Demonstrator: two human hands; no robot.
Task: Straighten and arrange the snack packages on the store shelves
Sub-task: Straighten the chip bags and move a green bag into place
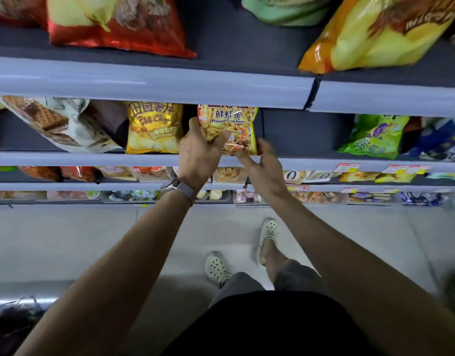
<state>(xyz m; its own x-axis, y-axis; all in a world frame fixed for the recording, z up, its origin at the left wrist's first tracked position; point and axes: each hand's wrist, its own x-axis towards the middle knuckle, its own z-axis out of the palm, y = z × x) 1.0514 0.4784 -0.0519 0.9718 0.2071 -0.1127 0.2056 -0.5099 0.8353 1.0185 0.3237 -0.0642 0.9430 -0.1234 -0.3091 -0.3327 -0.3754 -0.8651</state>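
An orange-yellow prawn crackers bag (234, 124) stands upright on the middle grey shelf (92, 158). My left hand (199, 152), a watch on its wrist, grips the bag's left edge and lower front. My right hand (265, 168) pinches the bag's bottom right corner with fingers and thumb. Just to the left stands a yellow potato chips bag (154, 127), upright. Further left a white waffle-print bag (56, 122) leans tilted.
A green bag (375, 136) and blue bags (442, 140) sit at the right of the same shelf, with a bare gap (303, 132) between them and the prawn crackers. The upper shelf holds a red bag (123, 27) and a yellow-orange bag (375, 34). Lower shelves hold small snack packs.
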